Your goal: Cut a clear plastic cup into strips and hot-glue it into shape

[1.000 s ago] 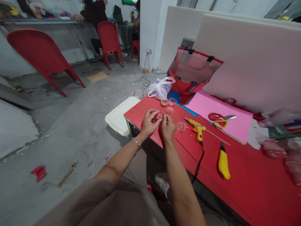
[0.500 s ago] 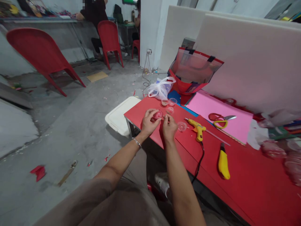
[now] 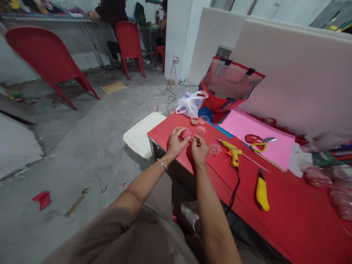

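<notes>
My left hand [image 3: 176,142] is closed around a small clear plastic cup [image 3: 187,132], which looks pinkish over the red tabletop [image 3: 167,128]. Just to its right, the fingertips of my right hand [image 3: 200,149] are pinched together close to the cup. A small thin piece seems to show at those fingertips, too small to name. Beyond my hands stand several more clear cups [image 3: 200,130]. Right of my right hand lies another clear cup [image 3: 215,149], beside a yellow glue gun [image 3: 233,153] with a clear glue stick in its back.
A yellow-handled cutter [image 3: 262,192] lies on the right. Scissors [image 3: 258,142] rest on pink sheets [image 3: 277,146]. A white plastic bag [image 3: 189,104] and a red tote bag [image 3: 228,88] stand at the back. Left are a white lid [image 3: 141,135] and a red chair [image 3: 41,55]; people sit beyond.
The cup in my left hand has turned so its round face points more toward me. My right fingertips have drawn slightly away from it. The view has shifted a little.
</notes>
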{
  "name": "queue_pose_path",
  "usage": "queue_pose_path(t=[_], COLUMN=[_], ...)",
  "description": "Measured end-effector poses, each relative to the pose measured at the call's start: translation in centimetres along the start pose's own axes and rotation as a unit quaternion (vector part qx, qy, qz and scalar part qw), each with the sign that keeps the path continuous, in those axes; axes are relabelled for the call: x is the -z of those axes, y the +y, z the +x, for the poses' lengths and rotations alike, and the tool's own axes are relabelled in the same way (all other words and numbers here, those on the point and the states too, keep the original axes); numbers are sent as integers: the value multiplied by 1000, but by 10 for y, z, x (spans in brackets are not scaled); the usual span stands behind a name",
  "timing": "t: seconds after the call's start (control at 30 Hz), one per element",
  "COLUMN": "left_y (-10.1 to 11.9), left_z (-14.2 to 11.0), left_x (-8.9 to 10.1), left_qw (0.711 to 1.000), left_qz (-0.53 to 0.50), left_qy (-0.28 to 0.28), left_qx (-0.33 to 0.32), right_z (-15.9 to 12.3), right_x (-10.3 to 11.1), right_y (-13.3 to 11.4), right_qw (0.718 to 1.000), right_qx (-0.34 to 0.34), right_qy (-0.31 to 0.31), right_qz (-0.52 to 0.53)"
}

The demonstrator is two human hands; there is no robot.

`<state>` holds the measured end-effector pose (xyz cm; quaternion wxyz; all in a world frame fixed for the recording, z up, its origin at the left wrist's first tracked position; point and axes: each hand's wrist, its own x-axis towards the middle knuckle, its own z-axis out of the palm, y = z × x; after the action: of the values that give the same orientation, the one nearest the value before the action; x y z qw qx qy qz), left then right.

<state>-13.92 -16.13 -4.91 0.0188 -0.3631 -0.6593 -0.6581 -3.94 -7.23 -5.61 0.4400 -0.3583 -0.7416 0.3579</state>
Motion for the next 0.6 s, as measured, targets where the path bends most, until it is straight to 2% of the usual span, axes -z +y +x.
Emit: queue_pose_path(t=[0.17, 0.27, 0.33, 0.4, 0.47, 0.5, 0.6], left_y=[1, 2, 1, -1, -4, -5, -10], left_z=[-2, -3, -3, -1, -1, -1, 0], left_x=[2, 4, 4, 4, 3, 3, 2], left_qw=[998, 997, 996, 995, 994, 994, 993], left_qz=[-29, -40, -43, -47, -57, -58, -74], left_qy=[6, 15, 23, 28, 34, 37, 40], left_qx=[52, 69, 78, 86, 87, 84, 88], right_z=[-2, -1, 1, 3, 3, 2, -4], right_x=[2, 5, 7, 8, 6, 5, 3], right_y=[-1, 0, 1, 0, -1, -1, -4], right_qw=[990, 987, 993, 988, 945, 919, 864], right_qx=[-71, -98, -74, 10, 100, 123, 143], right_qy=[-10, -10, -51, -150, -263, -300, -355], right_qz=[123, 129, 78, -33, -165, -224, -326])
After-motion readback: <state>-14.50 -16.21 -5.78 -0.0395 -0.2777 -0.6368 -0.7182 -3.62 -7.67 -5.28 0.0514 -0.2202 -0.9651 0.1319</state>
